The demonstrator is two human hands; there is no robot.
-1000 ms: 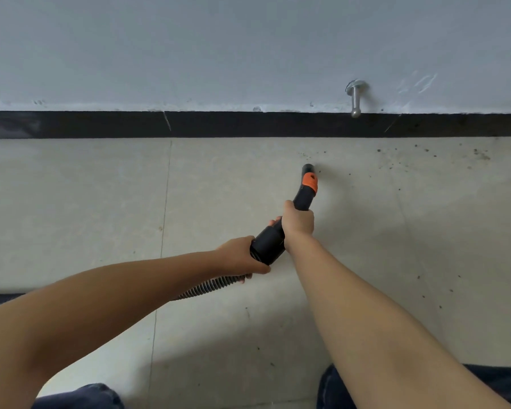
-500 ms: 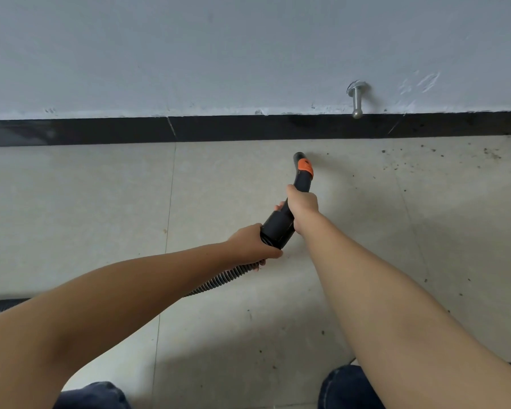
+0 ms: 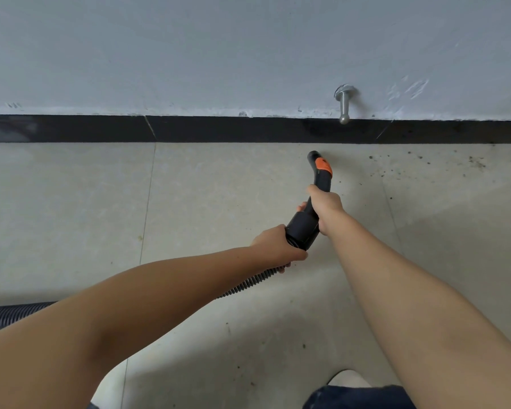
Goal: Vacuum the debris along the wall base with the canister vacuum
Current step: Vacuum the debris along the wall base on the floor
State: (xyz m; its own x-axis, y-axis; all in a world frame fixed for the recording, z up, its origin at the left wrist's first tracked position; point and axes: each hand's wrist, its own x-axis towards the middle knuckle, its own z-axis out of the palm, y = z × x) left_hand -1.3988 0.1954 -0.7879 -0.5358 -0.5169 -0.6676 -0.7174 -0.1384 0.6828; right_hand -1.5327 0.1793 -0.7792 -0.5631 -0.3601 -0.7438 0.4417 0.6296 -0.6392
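your right hand (image 3: 325, 205) grips the black vacuum nozzle (image 3: 319, 184) below its orange tab (image 3: 323, 166), fingers curled round it. your left hand (image 3: 275, 245) clamps the ribbed hose (image 3: 248, 286) at the cuff. the nozzle tip sits near the black baseboard (image 3: 219, 129), debris (image 3: 425, 165) scattered just to its right.

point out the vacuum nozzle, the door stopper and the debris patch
vacuum nozzle (image 3: 323, 166), head view, on its orange band
door stopper (image 3: 344, 106), head view, on its metal shaft
debris patch (image 3: 472, 162), head view, on specks near the skirting
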